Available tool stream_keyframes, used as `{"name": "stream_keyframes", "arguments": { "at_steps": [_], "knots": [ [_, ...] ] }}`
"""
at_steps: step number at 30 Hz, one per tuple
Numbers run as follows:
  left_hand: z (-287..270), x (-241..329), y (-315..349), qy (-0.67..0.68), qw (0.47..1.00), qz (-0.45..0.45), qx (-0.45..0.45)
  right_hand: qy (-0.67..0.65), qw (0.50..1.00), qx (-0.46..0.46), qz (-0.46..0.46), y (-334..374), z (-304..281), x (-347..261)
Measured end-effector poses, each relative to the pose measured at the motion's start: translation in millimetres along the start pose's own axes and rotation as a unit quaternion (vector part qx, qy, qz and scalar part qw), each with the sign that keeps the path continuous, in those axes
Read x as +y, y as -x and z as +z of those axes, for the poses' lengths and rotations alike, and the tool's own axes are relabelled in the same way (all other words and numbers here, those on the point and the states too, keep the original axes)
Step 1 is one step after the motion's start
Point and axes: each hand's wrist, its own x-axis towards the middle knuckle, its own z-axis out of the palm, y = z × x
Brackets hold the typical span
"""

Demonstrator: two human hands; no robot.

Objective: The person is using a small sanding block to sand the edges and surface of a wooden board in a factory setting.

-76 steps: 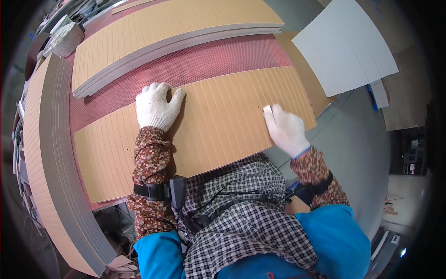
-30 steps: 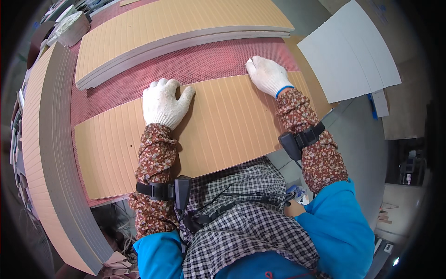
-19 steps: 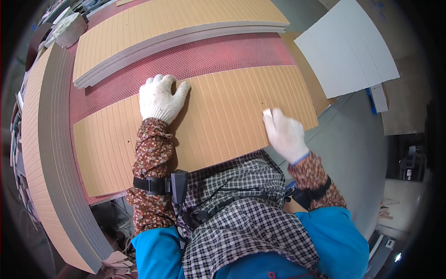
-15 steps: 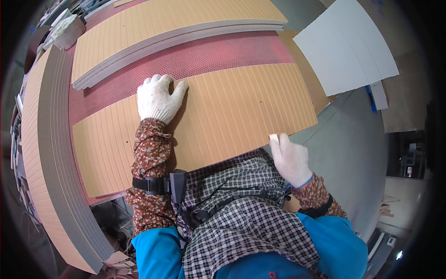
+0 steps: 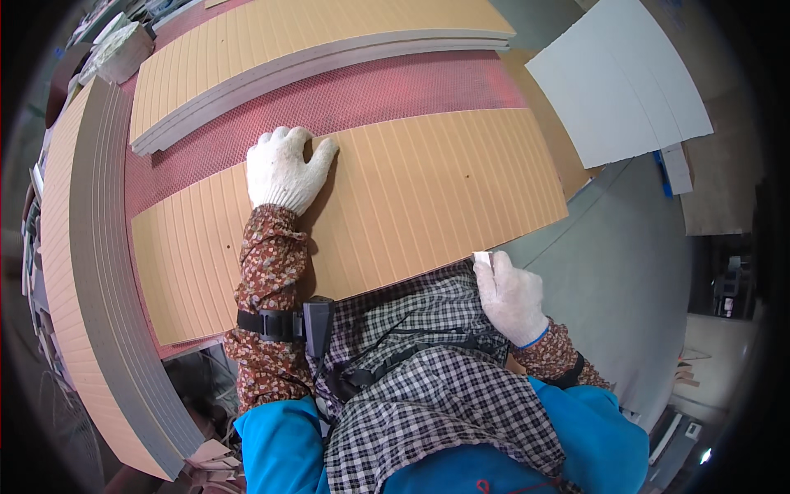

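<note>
A long tan board with parallel grooves [image 5: 411, 198] lies before me on a red textured mat [image 5: 370, 95]. My left hand [image 5: 284, 173], in a white knit glove, hooks its fingers over the board's far edge while the thumb rests apart on top. At the near edge, toward the right end, my right hand [image 5: 512, 300] is closed in a pinch, also gloved. Between its thumb and fingers sticks out a small white flat piece [image 5: 482, 258], close against the board's edge. What the piece is made of I cannot make out.
Beyond the mat's bare strip lies a stack of similar grooved boards [image 5: 329, 41]. Another stack [image 5: 107, 280] stands along the left. A large white sheet [image 5: 621, 86] is at the far right, and a wrapped bundle [image 5: 119, 53] at the far left.
My right hand has moved slightly down and left along the near edge, the white piece with it. The left hand keeps its place on the board.
</note>
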Motion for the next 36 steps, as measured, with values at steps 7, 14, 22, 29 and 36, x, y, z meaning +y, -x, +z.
{"name": "stream_keyframes", "arguments": {
  "at_steps": [7, 14, 22, 29, 36],
  "knots": [
    [-0.3, -7.8, 4.8, -0.005, 1.000, -0.005, 0.002, 0.016, 0.999, -0.040, -0.009, -30.4, 0.2, -4.3],
    [2.1, -2.5, 2.5, 0.006, 1.000, -0.001, 0.009, 0.054, 0.996, -0.065, -0.007, -153.7, 10.3, -4.6],
    [-0.9, 1.5, 4.4, 0.015, 1.000, -0.012, -0.006, 0.104, 0.991, -0.041, -0.074, -270.4, 41.1, 11.4],
    [-2.9, 2.7, 1.9, 0.008, 0.999, -0.022, -0.026, 0.093, 0.993, -0.067, 0.004, -216.8, 16.4, -10.6],
    [4.2, -4.1, 1.1, 0.018, 1.000, 0.005, 0.019, 0.079, 0.995, -0.020, -0.053, -79.1, 11.8, 8.4]
  ]
}}
